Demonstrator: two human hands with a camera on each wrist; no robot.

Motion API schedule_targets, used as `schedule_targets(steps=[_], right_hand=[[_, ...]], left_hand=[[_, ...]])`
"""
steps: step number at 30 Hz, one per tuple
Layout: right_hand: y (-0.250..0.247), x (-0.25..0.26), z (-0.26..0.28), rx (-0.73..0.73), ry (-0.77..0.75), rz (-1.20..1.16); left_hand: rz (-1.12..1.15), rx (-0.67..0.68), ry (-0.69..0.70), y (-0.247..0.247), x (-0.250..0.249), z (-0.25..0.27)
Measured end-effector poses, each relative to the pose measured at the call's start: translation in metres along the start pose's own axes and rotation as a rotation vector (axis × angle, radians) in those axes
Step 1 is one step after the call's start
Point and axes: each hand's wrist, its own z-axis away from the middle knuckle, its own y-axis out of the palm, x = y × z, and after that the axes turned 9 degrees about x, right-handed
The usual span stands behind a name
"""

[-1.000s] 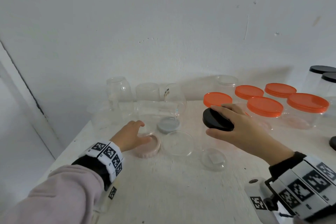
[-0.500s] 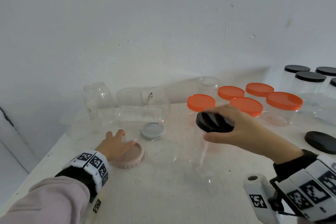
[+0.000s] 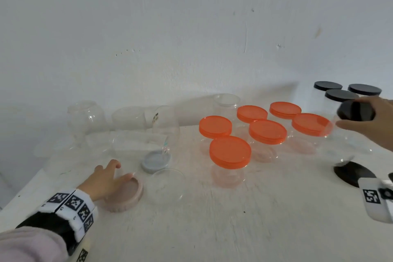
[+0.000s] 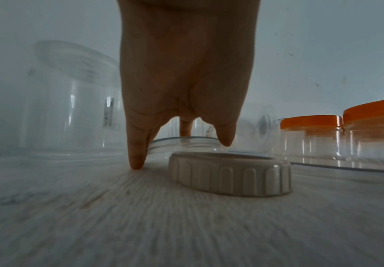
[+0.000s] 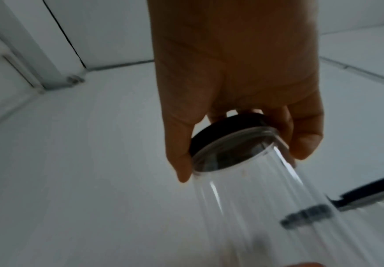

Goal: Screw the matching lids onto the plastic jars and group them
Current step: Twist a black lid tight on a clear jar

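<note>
My right hand (image 3: 368, 121) grips the black lid (image 3: 355, 110) of a tall clear jar (image 3: 346, 144) and carries it above the table at the far right, beside three black-lidded jars (image 3: 340, 95). In the right wrist view the fingers (image 5: 179, 159) curl round that lid (image 5: 222, 133) with the jar (image 5: 266, 198) hanging below. My left hand (image 3: 106, 178) rests with spread fingers by a pale pink lid (image 3: 127, 195) at the front left. In the left wrist view one fingertip (image 4: 137, 160) touches the table next to that lid (image 4: 229, 173).
Several orange-lidded jars (image 3: 268, 132) stand mid-table. Open clear jars (image 3: 89, 119) crowd the back left, one lying on its side (image 3: 136, 147). A grey lid (image 3: 156, 161), a clear lid (image 3: 165, 185) and a loose black lid (image 3: 354, 173) lie on the white table (image 3: 212, 229).
My right hand has lifted the black-lidded jar from the middle and carried it right, towards the black-lidded group. The left hand has stayed by the pink lid. The head view has swung right.
</note>
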Motion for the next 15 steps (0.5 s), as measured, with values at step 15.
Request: schedule_targets(steps=[15], right_hand=[[0.037,-0.188,-0.158,0.075,0.099,0.116]], left_hand=[[0.130,-0.071,-0.061,0.004,-0.012,0.007]])
